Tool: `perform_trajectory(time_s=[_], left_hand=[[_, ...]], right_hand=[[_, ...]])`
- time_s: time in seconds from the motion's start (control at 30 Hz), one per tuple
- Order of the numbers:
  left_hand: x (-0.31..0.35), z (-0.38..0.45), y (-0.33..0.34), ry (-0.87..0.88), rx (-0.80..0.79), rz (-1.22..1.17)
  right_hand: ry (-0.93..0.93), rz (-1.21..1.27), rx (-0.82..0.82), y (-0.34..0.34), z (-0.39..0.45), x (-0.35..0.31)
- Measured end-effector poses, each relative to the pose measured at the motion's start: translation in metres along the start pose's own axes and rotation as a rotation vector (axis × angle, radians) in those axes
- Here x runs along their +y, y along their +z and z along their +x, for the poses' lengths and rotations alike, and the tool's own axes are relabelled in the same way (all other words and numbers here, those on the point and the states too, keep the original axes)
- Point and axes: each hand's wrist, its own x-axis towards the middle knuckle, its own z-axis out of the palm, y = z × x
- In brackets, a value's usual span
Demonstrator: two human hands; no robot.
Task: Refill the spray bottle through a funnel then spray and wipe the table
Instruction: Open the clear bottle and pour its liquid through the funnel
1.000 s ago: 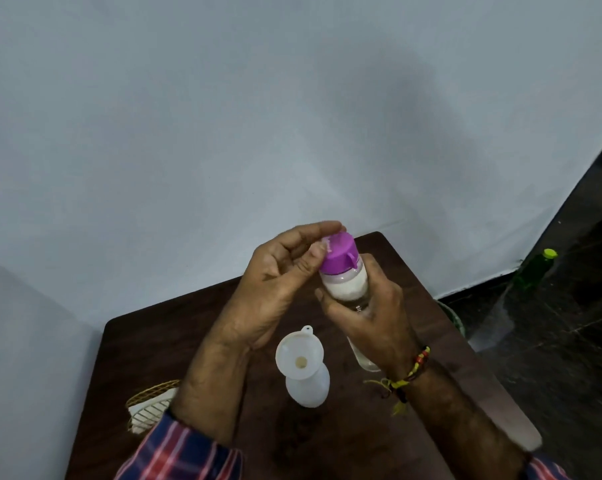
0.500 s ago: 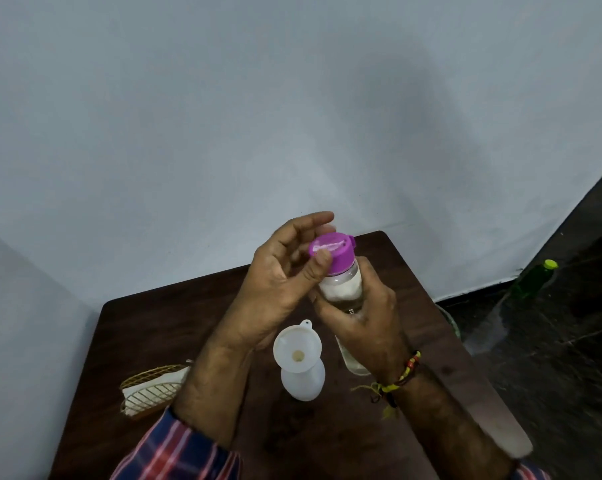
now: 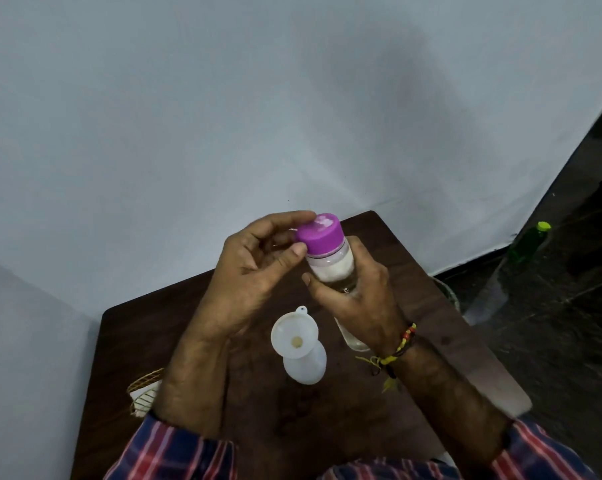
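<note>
right hand [image 3: 358, 299]: wrapped round a clear bottle [image 3: 330, 268], held tilted above the tabletop [image 3: 413, 271]
left hand [image 3: 254, 268]: thumb and fingers pinched the bottle's purple cap [image 3: 322, 233] (cap sat on)
funnel [image 3: 294, 336]: sat in the white spray bottle [image 3: 306, 367], standing on the tabletop just below the hands
basket [image 3: 143, 393]: at the left edge

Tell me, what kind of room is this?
Probably a plain indoor corner set up for a cleaning job, not clearly a kitchen. A small dark wooden table stands against a bare white backdrop, with a dark tiled floor and a green bottle on it.
</note>
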Motion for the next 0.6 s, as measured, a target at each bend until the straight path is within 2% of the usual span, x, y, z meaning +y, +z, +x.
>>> perform_trajectory(time_s=[0.1,0.2,0.37,0.5,0.6], left_hand=[[0.003,0.004,0.000,0.042,0.061,0.069],[-0.001,0.003,0.000,-0.004,-0.023,0.000],[-0.004,0.002,-0.007,-0.032,0.011,-0.010],[-0.001,0.002,-0.010,0.009,-0.048,0.072],[-0.003,0.003,-0.008,0.023,-0.088,0.010]], right_hand=[[0.000,-0.006,0.000,-0.001,0.000,0.002],[-0.006,-0.005,0.010,-0.002,0.001,0.003],[-0.018,0.000,-0.030,0.000,-0.002,0.003],[-0.014,0.041,-0.059,0.002,0.000,0.003],[-0.020,0.072,-0.083,0.002,0.002,0.001]])
